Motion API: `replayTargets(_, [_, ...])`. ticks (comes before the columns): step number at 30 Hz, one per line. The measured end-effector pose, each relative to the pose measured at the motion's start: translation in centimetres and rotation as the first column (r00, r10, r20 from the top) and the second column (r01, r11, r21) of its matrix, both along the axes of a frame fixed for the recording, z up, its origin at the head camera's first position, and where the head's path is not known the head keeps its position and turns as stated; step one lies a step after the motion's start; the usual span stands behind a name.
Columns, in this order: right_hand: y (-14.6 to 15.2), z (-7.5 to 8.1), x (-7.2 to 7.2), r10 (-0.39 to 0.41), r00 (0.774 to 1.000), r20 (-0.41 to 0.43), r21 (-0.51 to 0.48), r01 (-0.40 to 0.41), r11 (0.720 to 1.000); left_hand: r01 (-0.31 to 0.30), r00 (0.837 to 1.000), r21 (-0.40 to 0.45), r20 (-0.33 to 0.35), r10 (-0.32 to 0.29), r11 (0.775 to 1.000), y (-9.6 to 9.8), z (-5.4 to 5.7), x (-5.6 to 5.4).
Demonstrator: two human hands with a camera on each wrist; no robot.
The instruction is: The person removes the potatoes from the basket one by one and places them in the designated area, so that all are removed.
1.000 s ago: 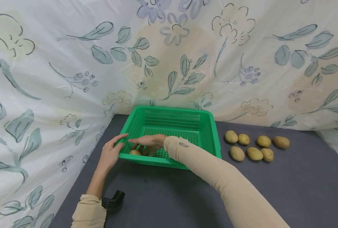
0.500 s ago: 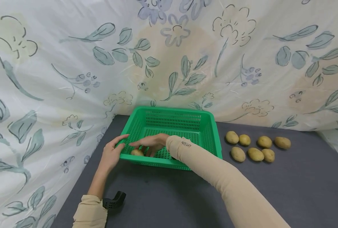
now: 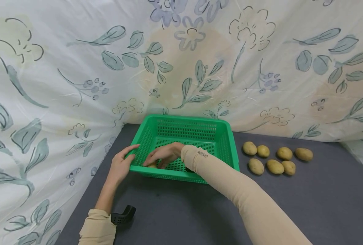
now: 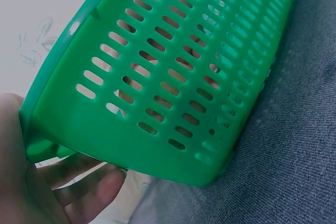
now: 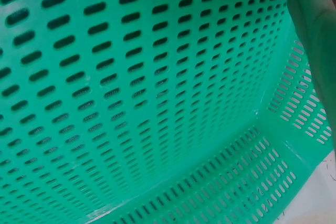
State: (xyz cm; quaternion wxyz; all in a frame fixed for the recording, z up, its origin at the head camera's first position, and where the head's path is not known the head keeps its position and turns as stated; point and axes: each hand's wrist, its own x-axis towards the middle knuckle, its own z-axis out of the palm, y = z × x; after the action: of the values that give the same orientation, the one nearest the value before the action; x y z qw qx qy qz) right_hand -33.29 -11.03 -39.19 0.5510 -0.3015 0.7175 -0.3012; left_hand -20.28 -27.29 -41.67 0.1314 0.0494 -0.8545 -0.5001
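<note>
A green plastic basket [image 3: 187, 117] with slotted walls stands on the dark table against the floral sheet. At its near left corner my left hand [image 3: 120, 166] grips the rim. In the left wrist view, the fingers of that hand [image 4: 86, 190] curl beneath the basket's edge. My right hand [image 3: 166, 153] reaches down inside the near left corner, its fingers bent over a potato [image 3: 152, 165] that they mostly cover. From the right wrist, only part of the right hand [image 5: 316, 19] shows at the upper right, beside the slotted basket floor [image 5: 131, 77]; the potato cannot be made out there.
Several loose potatoes [image 3: 274, 166] lie in two rough rows on the table [image 3: 331, 190], right of the basket. A black curved strap piece [image 3: 124, 215] sticks out beside the left sleeve. The floral sheet [image 3: 181, 68] rises behind and along the left.
The right fingers, earlier stretched out above the potato, have come down and bent over it. The potato has shifted slightly to the right. The left hand stays on the rim.
</note>
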Motion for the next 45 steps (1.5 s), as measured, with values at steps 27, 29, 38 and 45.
replayTargets(27, [4.6, 1.2, -1.2, -0.209, 0.921, 0.33, -0.282, 0.308, 0.909, 0.014, 1.0, -0.014, 0.011, -0.013, 1.0, 0.8, 0.3, 0.2])
replayTargets(29, [4.9, 1.3, -1.2, -0.217, 0.919, 0.329, -0.285, 0.315, 0.905, 0.014, 1.0, -0.009, 0.012, -0.014, 1.0, 0.8, 0.3, 0.3])
replayTargets(38, [7.6, 2.2, -2.0, -0.275, 0.907, 0.319, -0.294, 0.371, 0.881, 0.01, 1.0, -0.002, 0.012, -0.01, 1.0, 0.8, 0.2, 0.4])
replayTargets(45, [9.7, 3.0, -3.0, -0.371, 0.889, 0.27, -0.35, 0.449, 0.822, 0.015, 1.0, 0.004, 0.01, -0.015, 1.0, 0.6, 0.2, 0.6])
